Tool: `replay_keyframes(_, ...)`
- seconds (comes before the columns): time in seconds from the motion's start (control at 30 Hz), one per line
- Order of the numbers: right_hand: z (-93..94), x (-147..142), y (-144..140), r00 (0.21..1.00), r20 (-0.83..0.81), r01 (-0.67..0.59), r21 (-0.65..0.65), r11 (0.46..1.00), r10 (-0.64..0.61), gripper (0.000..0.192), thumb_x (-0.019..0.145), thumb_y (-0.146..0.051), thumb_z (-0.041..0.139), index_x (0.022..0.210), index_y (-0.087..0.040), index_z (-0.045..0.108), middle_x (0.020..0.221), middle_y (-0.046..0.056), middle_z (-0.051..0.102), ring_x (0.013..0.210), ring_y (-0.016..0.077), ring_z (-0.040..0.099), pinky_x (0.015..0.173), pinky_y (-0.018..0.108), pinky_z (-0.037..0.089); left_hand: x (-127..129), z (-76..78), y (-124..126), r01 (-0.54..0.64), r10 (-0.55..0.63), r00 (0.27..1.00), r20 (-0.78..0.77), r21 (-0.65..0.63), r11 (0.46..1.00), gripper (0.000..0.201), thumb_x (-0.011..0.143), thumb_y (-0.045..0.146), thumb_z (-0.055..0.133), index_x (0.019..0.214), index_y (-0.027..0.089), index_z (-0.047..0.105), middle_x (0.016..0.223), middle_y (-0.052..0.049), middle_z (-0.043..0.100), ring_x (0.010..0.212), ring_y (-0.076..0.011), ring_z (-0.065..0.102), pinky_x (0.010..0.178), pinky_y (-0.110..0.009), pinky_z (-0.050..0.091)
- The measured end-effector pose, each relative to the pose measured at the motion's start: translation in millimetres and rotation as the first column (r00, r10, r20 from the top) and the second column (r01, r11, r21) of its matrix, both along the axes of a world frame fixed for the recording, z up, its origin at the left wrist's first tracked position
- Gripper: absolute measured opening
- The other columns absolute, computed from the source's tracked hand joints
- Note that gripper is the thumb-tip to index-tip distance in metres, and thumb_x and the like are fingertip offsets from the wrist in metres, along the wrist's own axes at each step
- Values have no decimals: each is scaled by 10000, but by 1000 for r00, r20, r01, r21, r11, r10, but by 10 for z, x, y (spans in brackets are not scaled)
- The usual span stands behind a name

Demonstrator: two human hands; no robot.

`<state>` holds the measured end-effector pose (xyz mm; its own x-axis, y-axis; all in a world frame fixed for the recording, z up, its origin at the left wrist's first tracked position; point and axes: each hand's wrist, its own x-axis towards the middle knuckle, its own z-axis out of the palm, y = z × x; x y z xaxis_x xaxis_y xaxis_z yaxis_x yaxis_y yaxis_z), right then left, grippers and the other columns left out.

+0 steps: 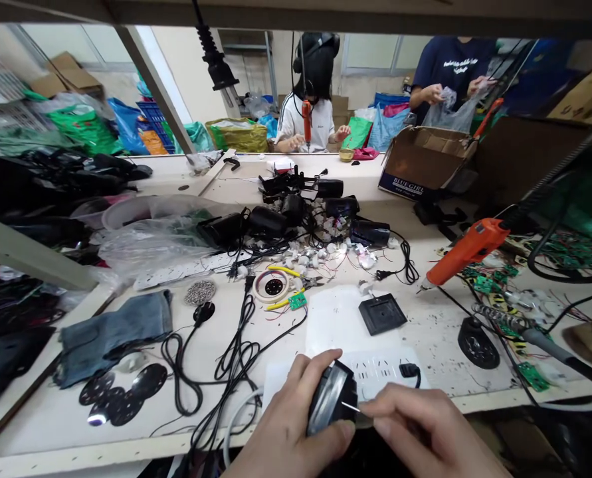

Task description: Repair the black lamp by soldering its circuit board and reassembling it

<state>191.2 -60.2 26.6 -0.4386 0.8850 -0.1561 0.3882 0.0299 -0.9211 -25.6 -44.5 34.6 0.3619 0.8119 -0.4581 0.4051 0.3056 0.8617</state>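
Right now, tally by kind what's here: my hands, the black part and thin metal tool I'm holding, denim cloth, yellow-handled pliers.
Left hand and right hand: 2
Black part: 1
Thin metal tool: 1
Denim cloth: 1
Yellow-handled pliers: 1
Total: 6

The housing (332, 397) sits before the power strip (383, 369).

The back wall (176, 63) is a creamy color. One window (111, 45) is on the left and another window (373, 53) is farther right. A long pale table (420, 242) fills the front. The room looks bright.
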Motion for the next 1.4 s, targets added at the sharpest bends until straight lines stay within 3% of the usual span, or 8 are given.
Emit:
replay_keyframes(0.1, -2, 46, 1, 947, 319, -255, 648, 718, 48, 293, 940, -47, 386, 1044, -175, 628, 723, 28, 619, 614, 142, 582, 560, 220, 429, 10, 10, 62, 57, -53, 998, 41, -107, 993, 678, 685, 304, 627, 1348, 290, 487, 1281, -22, 519, 1209, -269, 435, 1073, -359, 314)
replay_keyframes(0.3, -130, -3, 60, 843, 516, -475, 846, 243, -151, 264, 908, 10, 358, 993, -146, 553, 581, -24, 489, 444, 167, 431, 394, 292, 264, 53, -33, 155, 138, -129, 990, 59, -183, 973, 645, 628, 247, 623, 1267, 270, 534, 1192, -6, 573, 1157, -256, 456, 1041, -337, 338)
replay_keyframes(0.4, -135, -18, 44, 889, 446, -326, 772, 547, -100, 251, 927, -29, 343, 988, -170, 542, 644, -12, 534, 501, 142, 466, 438, 243, 291, 70, -90, 155, 58, -57, 998, 24, -58, 997, 658, 682, 349, 616, 1323, 265, 491, 1281, -28, 533, 1242, -277, 407, 1070, -338, 302)
replay_keyframes(0.53, -26, 11, 29, 1000, 24, -15, -62, 998, 17, 166, 963, -274, 379, 942, -194, 523, 620, -55, 459, 523, 102, 419, 513, 185, 327, 100, -49, 156, 39, -39, 999, -3, 31, 999, 678, 710, 406, 601, 1357, 259, 463, 1338, -48, 490, 1272, -299, 384, 1078, -357, 282)
replay_keyframes(0.63, 24, 35, 30, 991, -83, 64, -403, 913, -107, 154, 912, -330, 430, 931, -197, 507, 546, -95, 321, 459, 91, 282, 466, 179, 258, 118, 43, 172, 109, -109, 994, 4, -50, 993, 675, 657, 330, 615, 1317, 262, 487, 1257, -40, 528, 1169, -282, 460, 1005, -344, 337)
replay_keyframes(0.77, -7, 58, 25, 977, 181, -140, 163, 977, 110, 152, 903, -147, 417, 885, -179, 564, 634, -37, 513, 530, 108, 465, 511, 207, 319, 93, 47, 186, 155, -144, 987, 69, -185, 971, 609, 634, 280, 616, 1236, 259, 523, 1096, -2, 574, 1057, -241, 490, 932, -319, 357)
replay_keyframes(1.0, 81, 51, 31, 693, 717, -702, 695, 157, -71, 228, 869, 18, 476, 964, -113, 638, 693, 21, 617, 530, 171, 502, 452, 316, 348, -28, -124, 274, 235, -169, 966, 197, -383, 893, 490, 682, 302, 635, 1166, 238, 597, 993, 33, 635, 979, -212, 515, 843, -290, 388)
replay_keyframes(1.4, 475, 44, 34, 951, 212, -307, 586, 750, 224, 275, 1061, -296, 370, 1125, -167, 604, 975, 79, 609, 921, 179, 569, 786, 258, 499, 92, -146, 108, 273, -232, 948, 220, -182, 944, 500, 800, 311, 585, 1292, 228, 553, 1257, -8, 599, 1176, -275, 483, 1039, -402, 347)
